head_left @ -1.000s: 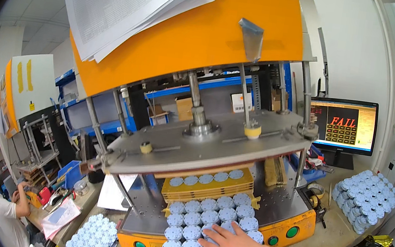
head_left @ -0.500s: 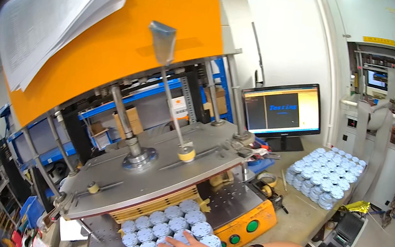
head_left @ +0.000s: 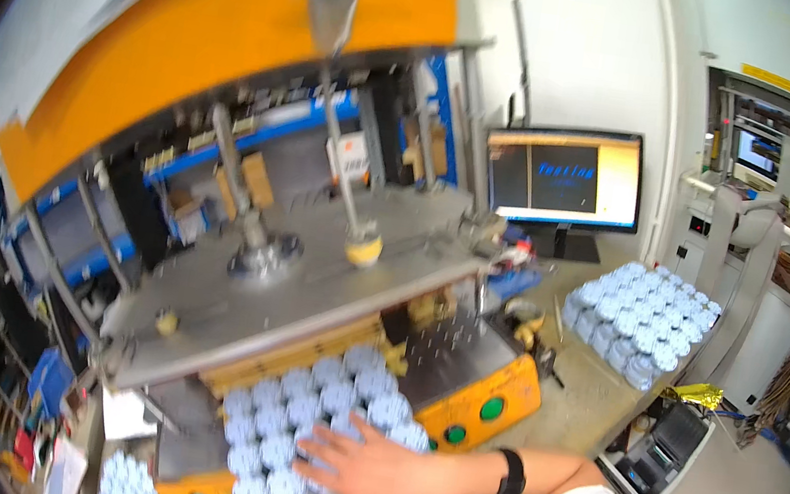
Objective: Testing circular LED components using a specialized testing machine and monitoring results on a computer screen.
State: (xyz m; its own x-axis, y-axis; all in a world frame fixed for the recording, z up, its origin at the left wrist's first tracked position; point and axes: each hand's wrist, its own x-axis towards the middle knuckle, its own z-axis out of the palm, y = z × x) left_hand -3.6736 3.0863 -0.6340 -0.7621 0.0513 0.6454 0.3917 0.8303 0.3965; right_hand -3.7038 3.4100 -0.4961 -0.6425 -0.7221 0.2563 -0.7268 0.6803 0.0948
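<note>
My right hand comes in from the lower right with a dark band on its wrist. It lies palm down on a block of light blue, round, disc-like parts, its fingers stretched and spread. These parts sit in close rows at the front of the press, and the hand and forearm hide some of the near ones. Behind them runs a yellowish slotted strip, under the press's grey metal plate. My left hand is out of view.
Green buttons sit on the orange front panel. More stacked blue parts stand on the right-hand bench, with others at the lower left. A lit monitor stands behind. Metal columns rise from the plate.
The view has tipped downward, so the press and monitor sit higher in the picture, and more blue parts show at the lower left. My right hand stays spread on the block.
</note>
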